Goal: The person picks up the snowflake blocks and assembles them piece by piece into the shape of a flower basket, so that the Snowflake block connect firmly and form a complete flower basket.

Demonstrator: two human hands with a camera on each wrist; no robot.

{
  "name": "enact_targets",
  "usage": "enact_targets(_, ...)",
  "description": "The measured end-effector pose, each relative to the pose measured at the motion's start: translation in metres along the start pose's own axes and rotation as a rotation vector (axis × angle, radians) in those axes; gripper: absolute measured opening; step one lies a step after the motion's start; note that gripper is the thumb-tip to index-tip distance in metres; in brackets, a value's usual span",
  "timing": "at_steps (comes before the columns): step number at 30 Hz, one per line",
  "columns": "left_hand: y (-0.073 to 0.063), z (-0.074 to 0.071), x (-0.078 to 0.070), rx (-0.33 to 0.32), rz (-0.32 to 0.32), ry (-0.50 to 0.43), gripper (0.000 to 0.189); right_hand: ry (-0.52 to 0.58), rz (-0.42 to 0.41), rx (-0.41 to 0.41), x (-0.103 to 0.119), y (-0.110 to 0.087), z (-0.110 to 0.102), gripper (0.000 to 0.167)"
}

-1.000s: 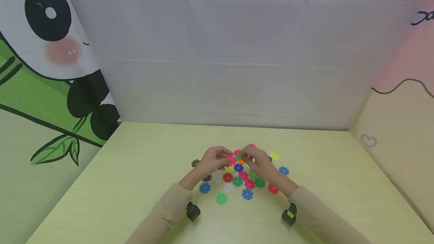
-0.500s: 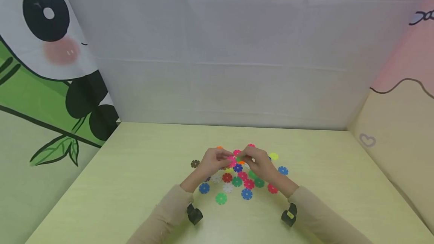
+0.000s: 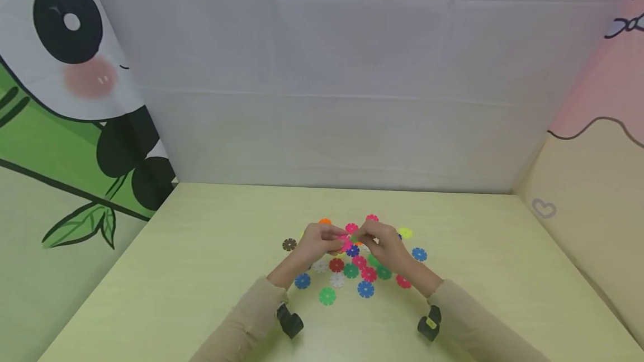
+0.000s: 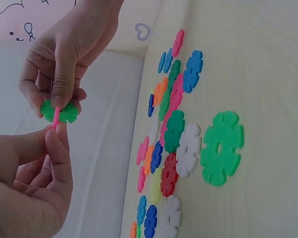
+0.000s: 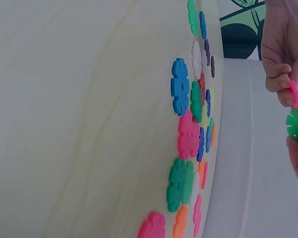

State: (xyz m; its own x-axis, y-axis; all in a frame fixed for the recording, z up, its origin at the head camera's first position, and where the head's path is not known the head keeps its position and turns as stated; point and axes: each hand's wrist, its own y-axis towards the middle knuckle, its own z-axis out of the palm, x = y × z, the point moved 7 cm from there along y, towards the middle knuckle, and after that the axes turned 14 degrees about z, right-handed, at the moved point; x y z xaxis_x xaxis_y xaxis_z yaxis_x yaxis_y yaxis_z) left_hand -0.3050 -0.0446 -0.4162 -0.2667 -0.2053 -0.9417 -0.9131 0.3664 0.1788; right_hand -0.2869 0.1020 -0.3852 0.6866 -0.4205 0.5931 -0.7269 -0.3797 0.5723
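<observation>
My left hand (image 3: pixel 317 242) pinches a pink notched disc (image 4: pixel 56 118) between thumb and fingers. From the other side, my right hand (image 3: pixel 382 242) pinches a green notched disc (image 4: pixel 68 113), its thumb lying across the face. The two discs meet at right angles, the pink one's edge at the green one's slot, raised above the table in both wrist views. In the right wrist view the pink disc (image 5: pixel 295 95) stands above the green disc (image 5: pixel 297 124). Fingers cover part of each.
Several flower-shaped discs lie loose on the pale table (image 3: pixel 226 228) below and around the hands, among them a light green one (image 3: pixel 327 296), a blue one (image 3: pixel 365 289) and a brown one (image 3: pixel 289 244). A white wall sheet (image 3: pixel 327 99) rises behind the table.
Both hands stay together with the pink and green discs. The left hand has dipped slightly, and an orange disc behind it has come into sight.
</observation>
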Motion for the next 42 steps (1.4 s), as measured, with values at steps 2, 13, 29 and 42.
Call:
enact_targets(2,-0.001,0.001,0.001,-0.010,-0.009,-0.002,0.024,0.001,-0.012,0.005,-0.002,-0.001,0.000,0.021)
enact_targets(13,-0.003,0.012,0.011,-0.025,-0.059,-0.003,0.025,0.031,-0.059,0.065,-0.005,-0.007,0.003,0.021)
enact_targets(29,-0.003,0.008,0.018,0.072,-0.017,-0.012,0.027,-0.050,0.330,0.264,-0.031,0.001,-0.010,0.026)
enact_targets(42,-0.014,-0.007,0.025,0.066,-0.003,0.014,0.027,-0.222,0.672,0.328,-0.127,-0.016,-0.039,0.022)
